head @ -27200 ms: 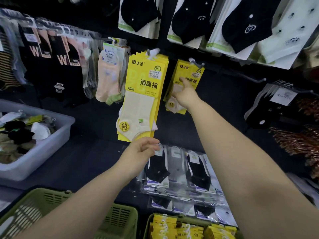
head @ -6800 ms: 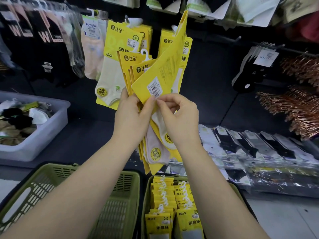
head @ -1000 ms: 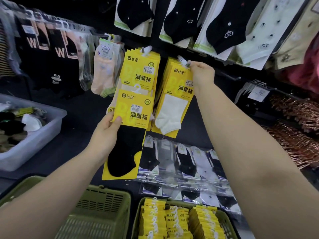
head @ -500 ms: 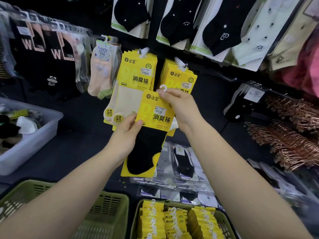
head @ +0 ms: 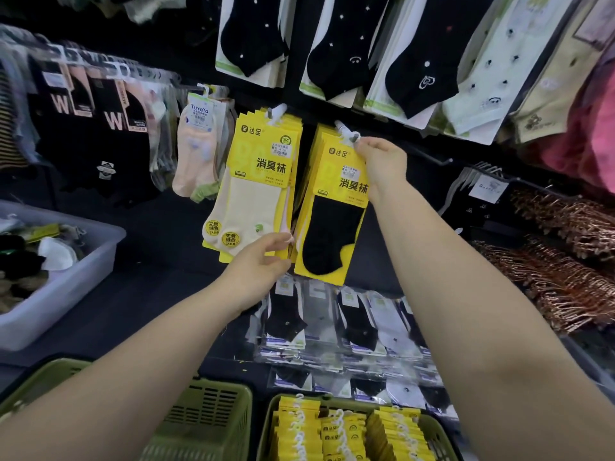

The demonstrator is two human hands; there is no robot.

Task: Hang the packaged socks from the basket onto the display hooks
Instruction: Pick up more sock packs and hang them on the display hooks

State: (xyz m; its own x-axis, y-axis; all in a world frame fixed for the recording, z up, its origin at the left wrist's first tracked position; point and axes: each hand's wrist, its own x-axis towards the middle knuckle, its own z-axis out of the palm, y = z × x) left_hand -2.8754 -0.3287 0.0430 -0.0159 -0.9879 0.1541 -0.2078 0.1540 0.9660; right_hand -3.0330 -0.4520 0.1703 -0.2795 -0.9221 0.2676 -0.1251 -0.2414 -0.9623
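Dark shop wall [head: 419, 181], hung with socks; a cream-sock stack [head: 253, 194] hangs there. Just right of it, the right hand [head: 382, 164] pinches the top of a black-sock pack [head: 332, 224] at the display hook [head: 344, 129]. The left hand [head: 259, 264] curls at the stack's lower corner; whether it grips, I cannot tell. Below, the basket [head: 264, 427] holds yellow packs [head: 332, 434].

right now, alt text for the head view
A right hand pinches the top of a yellow black-sock pack at a display hook; the left hand is by the neighbouring cream-sock packs. Yellow packs fill a green basket below.
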